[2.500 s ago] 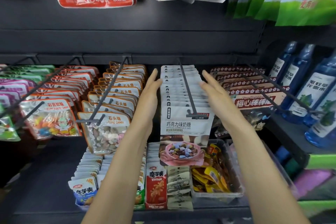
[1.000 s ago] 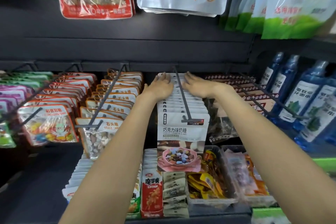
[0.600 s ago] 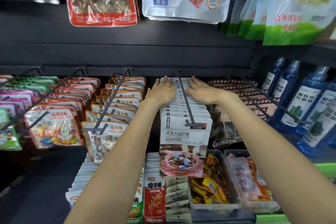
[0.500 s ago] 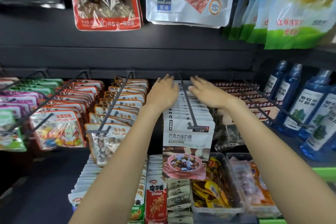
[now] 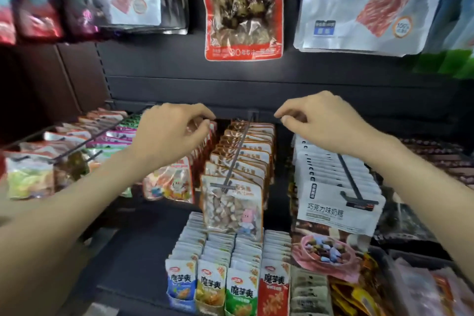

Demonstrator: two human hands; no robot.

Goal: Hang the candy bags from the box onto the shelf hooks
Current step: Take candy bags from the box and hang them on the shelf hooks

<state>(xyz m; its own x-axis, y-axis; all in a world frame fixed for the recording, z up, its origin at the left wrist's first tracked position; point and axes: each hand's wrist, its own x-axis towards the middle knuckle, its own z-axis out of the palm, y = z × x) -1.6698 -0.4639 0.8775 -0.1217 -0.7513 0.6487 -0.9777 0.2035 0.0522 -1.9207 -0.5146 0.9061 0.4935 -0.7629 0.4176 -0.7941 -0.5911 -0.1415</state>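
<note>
A row of orange-edged stone candy bags (image 5: pixel 232 202) hangs on a dark hook (image 5: pixel 237 154) at the middle of the shelf. My left hand (image 5: pixel 171 136) hovers to the left of the hook's back end. My right hand (image 5: pixel 323 120) hovers to its right. The fingers of both hands are loosely curled and hold nothing. A full row of white chocolate candy bags (image 5: pixel 338 209) hangs on the neighbouring hook (image 5: pixel 350 179), under my right wrist. No box is in view.
More candy bags (image 5: pixel 169 182) hang on hooks to the left. Large snack pouches (image 5: pixel 242 7) hang above the dark back panel (image 5: pixel 230 72). Small konjac packs (image 5: pixel 225 287) stand in rows on the shelf below, with trays of snacks (image 5: pixel 359 297) to the right.
Both hands have lifted off the white chocolate bag row and moved left, and now flank the orange stone candy row. The view has swung left and closer.
</note>
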